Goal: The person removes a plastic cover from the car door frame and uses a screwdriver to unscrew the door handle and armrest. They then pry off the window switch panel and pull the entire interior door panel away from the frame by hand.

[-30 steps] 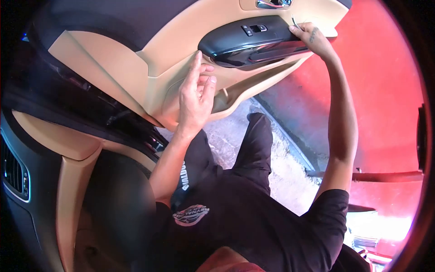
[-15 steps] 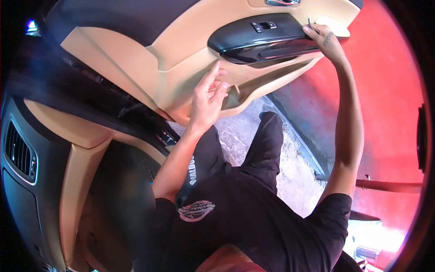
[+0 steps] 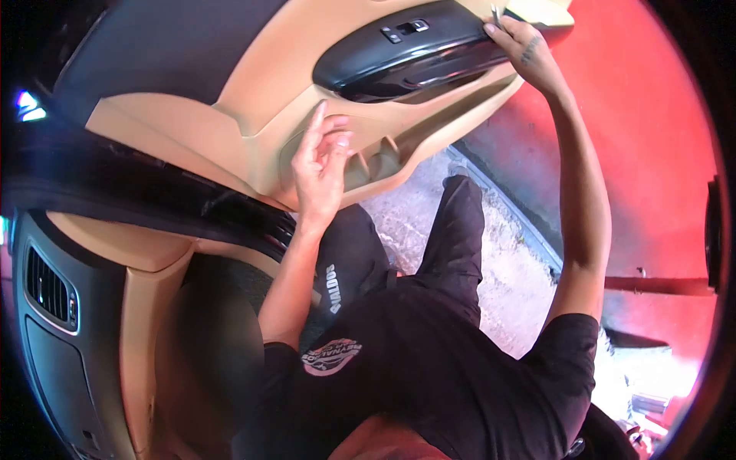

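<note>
Tan moulded plastic car door panel takes the left hand, fingers outstretched and flat, seemingly bracing it, while the right hand pinches a thin metal pick against the end of the glossy black armrest switch trim.

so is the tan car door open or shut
Open: the tan car door is swung out, with grey concrete floor showing beyond its lower edge.

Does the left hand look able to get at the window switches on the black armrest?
Probably yes. The left hand lies open on the tan door panel just below the armrest, the switches are uncovered, and the right hand is at the armrest's far end.
</note>
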### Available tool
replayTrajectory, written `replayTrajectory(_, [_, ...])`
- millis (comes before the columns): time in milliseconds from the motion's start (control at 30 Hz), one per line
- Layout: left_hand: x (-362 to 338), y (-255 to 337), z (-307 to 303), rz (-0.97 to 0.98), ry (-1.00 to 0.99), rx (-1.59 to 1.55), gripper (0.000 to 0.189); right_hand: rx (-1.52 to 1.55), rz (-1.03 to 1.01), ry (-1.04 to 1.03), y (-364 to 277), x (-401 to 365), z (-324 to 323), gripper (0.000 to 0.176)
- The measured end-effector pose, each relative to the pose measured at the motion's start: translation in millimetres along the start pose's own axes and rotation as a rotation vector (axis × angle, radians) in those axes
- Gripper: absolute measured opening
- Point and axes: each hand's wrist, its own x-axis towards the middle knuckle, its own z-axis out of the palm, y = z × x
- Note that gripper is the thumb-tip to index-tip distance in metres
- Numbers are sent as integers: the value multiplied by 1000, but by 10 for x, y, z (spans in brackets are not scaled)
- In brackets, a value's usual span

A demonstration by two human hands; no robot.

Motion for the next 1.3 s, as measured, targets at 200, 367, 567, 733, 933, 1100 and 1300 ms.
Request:
replayTrajectory(200, [-24,52,-68,51,53,108,50,284,-241,295,-457,-472,114,33])
replayTrajectory(367, [150,390,-147,350,143,412,35,58,-159,443,-234,-1228,1126,30])
replayTrajectory(567, [953,1455,11,1008,45,936,30,-111,-230,92,-446,-1028,1936,47])
replayTrajectory(733, [1667,1979,200,1133,-16,1319,32,234,-292,101,-469,-769,1878,26])
replayTrajectory(933, [2469,2161,280,1052,-41,1810,53,232,-176,-14,-464,-822,1878,27])
replayTrajectory(1100, [2543,2107,249,1092,-41,1800,56,205,-182,32,-500,-838,1895,27])
replayTrajectory(1300, [2565,2081,224,1113,-28,1812,54,215,-204,75,-488,-850,1921,25])
